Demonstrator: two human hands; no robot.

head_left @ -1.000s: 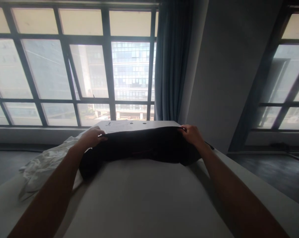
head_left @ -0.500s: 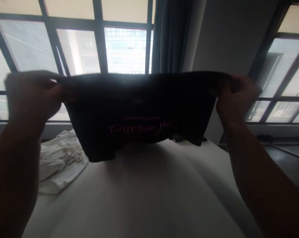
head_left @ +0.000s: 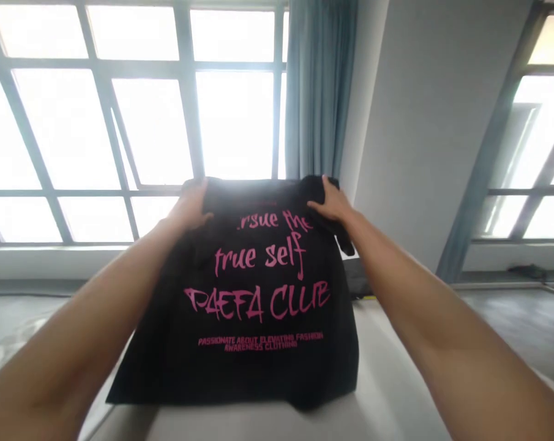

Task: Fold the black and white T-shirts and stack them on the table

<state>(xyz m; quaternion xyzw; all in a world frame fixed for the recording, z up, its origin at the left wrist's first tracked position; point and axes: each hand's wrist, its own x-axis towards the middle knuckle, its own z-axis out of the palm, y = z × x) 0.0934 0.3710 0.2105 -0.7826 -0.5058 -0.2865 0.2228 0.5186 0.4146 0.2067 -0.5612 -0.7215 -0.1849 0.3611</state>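
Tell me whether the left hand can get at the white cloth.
Probably not while the left hand holds the black shirt. If it let go, nothing visible seems to block its way to the white cloth.

Left hand (head_left: 191,205), right hand (head_left: 332,203) and forearms (head_left: 414,291) are bare

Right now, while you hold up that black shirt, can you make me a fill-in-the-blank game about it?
1. The writing on the black shirt is coloured ____.
2. One line of it reads "true ____".
3. The left hand and the right hand hold the shirt near its ____ edge, not its bottom one.

Missing words: pink; self; top.
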